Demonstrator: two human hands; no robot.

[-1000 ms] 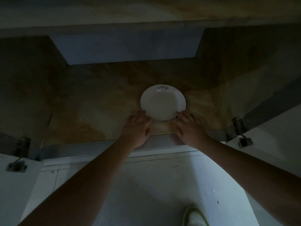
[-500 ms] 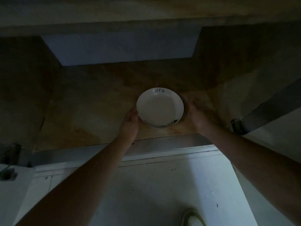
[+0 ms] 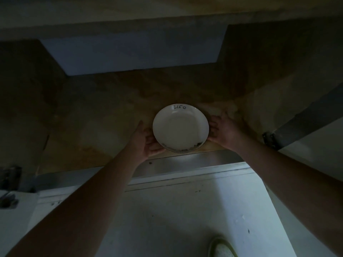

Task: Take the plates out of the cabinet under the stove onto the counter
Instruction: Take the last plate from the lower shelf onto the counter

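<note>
A white plate (image 3: pixel 181 129) with the word "Life" on its far rim and a dark pattern on its near rim is just inside the dim cabinet (image 3: pixel 92 117), near the front edge. My left hand (image 3: pixel 143 140) grips its left side, thumb up and fingers curled beneath the rim. On the opposite side my right hand (image 3: pixel 225 130) holds the right rim, its fingers tucked under the edge. The plate looks raised a little off the wooden cabinet floor. No other plate shows in the cabinet.
Both cabinet doors stand open, with a metal hinge at the right (image 3: pixel 270 140) and another at the left (image 3: pixel 9 179). A pale sill (image 3: pixel 185 164) runs along the front. Below lies a white floor (image 3: pixel 176 219), with a shoe (image 3: pixel 221 247) at the bottom.
My hands slid from the plate's near edge to its left and right sides and took hold. The plate has come up slightly and tilted.
</note>
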